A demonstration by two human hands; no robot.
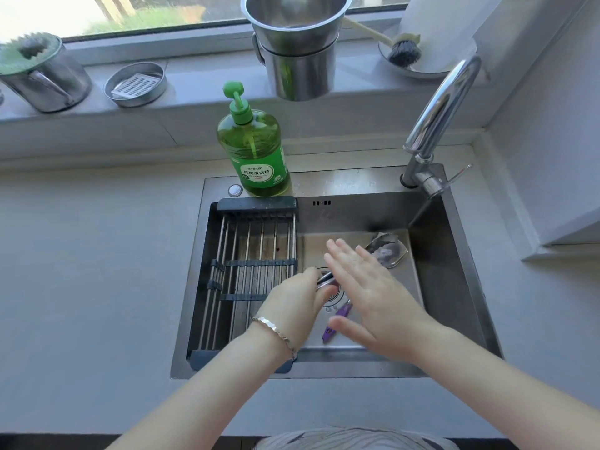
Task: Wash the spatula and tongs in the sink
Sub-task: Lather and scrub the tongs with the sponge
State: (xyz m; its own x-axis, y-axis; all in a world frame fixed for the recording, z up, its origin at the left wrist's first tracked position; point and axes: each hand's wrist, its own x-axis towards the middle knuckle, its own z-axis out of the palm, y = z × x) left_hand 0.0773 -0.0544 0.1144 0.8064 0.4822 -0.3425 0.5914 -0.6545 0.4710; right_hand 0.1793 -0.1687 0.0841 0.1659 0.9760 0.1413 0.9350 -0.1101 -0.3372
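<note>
Over the steel sink [454, 287], my left hand [293, 303] is shut on a metal handle [325, 279] above the drain. That handle runs under my right hand [367, 287] to a metal spatula blade [386, 250] resting near the sink's back right corner. My right hand lies flat and open, fingers spread, over the handle's middle. A purple-handled utensil [336, 323], likely the tongs, rests on the sink floor, partly hidden beneath my right hand.
A drying rack [250, 271] fills the sink's left half. A green dish soap bottle [256, 147] stands on the rim behind it. The faucet [438, 125] arches at the back right. Steel pots [298, 43], a tin and a dish brush [402, 50] sit on the windowsill.
</note>
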